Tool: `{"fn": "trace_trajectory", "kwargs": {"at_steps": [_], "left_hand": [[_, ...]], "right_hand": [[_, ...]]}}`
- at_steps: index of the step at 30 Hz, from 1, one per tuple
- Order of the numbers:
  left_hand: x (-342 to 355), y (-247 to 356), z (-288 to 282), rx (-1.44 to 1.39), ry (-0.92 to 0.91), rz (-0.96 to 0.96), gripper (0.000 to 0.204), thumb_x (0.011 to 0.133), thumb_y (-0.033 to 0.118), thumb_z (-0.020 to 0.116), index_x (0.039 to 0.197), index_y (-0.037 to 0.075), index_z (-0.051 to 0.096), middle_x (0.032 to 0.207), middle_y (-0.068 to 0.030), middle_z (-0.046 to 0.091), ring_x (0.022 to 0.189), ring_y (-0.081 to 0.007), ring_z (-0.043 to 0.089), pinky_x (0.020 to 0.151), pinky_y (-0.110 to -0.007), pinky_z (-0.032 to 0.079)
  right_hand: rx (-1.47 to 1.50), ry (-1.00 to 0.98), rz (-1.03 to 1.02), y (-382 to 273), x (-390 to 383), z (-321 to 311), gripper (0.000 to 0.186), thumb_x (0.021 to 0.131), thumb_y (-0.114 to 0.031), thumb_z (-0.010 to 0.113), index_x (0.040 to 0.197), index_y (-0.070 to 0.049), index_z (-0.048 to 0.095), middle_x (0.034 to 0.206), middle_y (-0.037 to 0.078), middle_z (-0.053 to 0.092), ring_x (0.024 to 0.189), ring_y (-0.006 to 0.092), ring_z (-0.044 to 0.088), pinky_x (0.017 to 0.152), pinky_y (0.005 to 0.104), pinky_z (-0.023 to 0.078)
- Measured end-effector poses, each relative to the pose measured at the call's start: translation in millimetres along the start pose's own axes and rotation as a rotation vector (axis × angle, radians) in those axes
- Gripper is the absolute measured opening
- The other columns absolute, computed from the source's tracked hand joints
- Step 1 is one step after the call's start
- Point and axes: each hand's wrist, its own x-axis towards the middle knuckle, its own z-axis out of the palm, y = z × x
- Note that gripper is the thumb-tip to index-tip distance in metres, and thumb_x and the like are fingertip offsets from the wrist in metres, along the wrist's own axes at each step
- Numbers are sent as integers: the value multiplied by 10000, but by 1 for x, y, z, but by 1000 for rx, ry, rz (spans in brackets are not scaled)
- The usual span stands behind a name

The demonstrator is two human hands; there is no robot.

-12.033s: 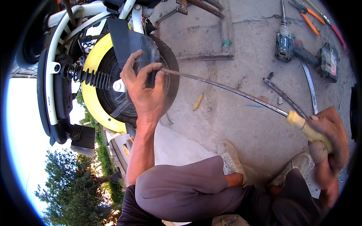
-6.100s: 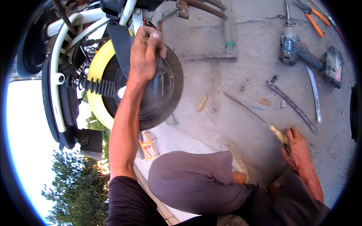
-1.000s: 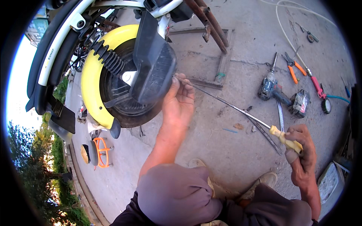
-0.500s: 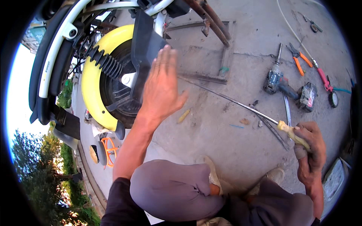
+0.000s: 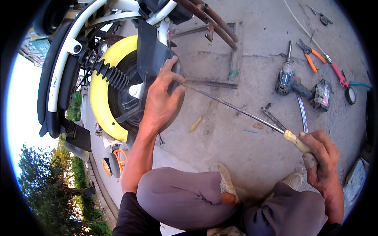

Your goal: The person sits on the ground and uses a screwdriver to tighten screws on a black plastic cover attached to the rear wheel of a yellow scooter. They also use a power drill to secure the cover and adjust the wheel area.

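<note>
The white-framed vehicle carries the wheel, which is partly under a yellow fender. A metal frame lies just right of the wheel. The long tool extends from beside the wheel's right edge toward the lower right. At its far end from the wheel, the right hand is wrapped around the yellow handle; in front of the wheel, the left hand pinches the tip between thumb and forefinger. Well right of the wheel lie a cordless power tool and orange-handled pliers.
</note>
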Motion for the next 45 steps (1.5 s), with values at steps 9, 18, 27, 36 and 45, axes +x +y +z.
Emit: {"fn": "trace_trajectory", "kwargs": {"at_steps": [9, 18, 27, 36, 45], "left_hand": [[-6, 4, 13, 74, 137, 28, 142, 887, -31, 665, 1027, -8, 677, 1514, -259, 577, 1444, -486, 495, 1236, -500, 374], [-7, 8, 15, 117, 172, 8, 177, 868, -47, 692, 1041, -11, 703, 1515, -202, 613, 1428, -352, 573, 1137, -403, 469], [-8, 9, 16, 136, 186, 11, 155, 872, -18, 726, 1025, 4, 725, 1487, -208, 626, 1422, -416, 554, 1191, -460, 422], [-13, 4, 13, 122, 204, 8, 172, 865, -61, 712, 1025, 0, 726, 1473, -191, 644, 1425, -404, 560, 1195, -446, 426], [-8, 7, 21, 160, 217, 41, 205, 856, -81, 703, 1037, 6, 743, 1486, -176, 632, 1415, -416, 558, 1228, -468, 398]], "right_hand": [[-176, -125, -199, -32, 29, -20, 463, 793, -107, 830, 1212, 10, 671, 1014, 192, 679, 763, 282, 664, 672, 396, 499], [22, -88, -56, -43, 55, -31, 393, 718, -31, 736, 1100, 44, 685, 892, 172, 680, 732, 281, 647, 598, 397, 481], [433, -99, 475, -70, 80, -48, 326, 824, -104, 698, 1094, 76, 668, 857, 123, 654, 707, 184, 581, 611, 349, 456], [-446, -188, -327, -77, 69, -56, 595, 724, 96, 785, 1298, -5, 663, 959, 210, 646, 765, 282, 651, 652, 383, 519], [202, -43, 424, -61, 75, -58, 493, 916, -190, 703, 1353, 15, 603, 1051, 148, 619, 896, 187, 599, 774, 357, 485]]}}
